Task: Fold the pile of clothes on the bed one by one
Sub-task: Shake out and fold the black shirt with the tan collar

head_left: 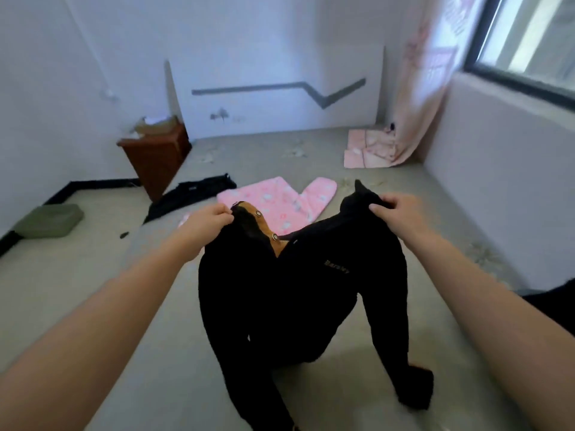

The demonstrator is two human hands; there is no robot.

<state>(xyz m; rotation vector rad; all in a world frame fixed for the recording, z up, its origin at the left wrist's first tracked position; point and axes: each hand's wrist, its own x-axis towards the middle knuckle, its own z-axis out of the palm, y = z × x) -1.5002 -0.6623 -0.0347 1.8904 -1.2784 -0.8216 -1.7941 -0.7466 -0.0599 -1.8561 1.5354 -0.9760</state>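
Black trousers (298, 306): held up by the waistband between both hands, legs hanging below the grip with their ends on the bed (77, 290); tan lining and two snap buttons show at the open waist, gold lettering just under the right-hand grip.
Left hand (211, 220): fingers pinched shut on the left waistband corner.
Right hand (401, 213): closed on the right waistband corner, cloth bunched above the thumb.
Pink garment (280, 203): flat on the bed just beyond the grip, between the two hands.
Dark clothing (189, 194): beyond the left hand, at the bed's edge.
Wooden nightstand (155, 157): farther off, past the left hand.
Pink curtain (417, 104): far beyond the right hand, beside the window.
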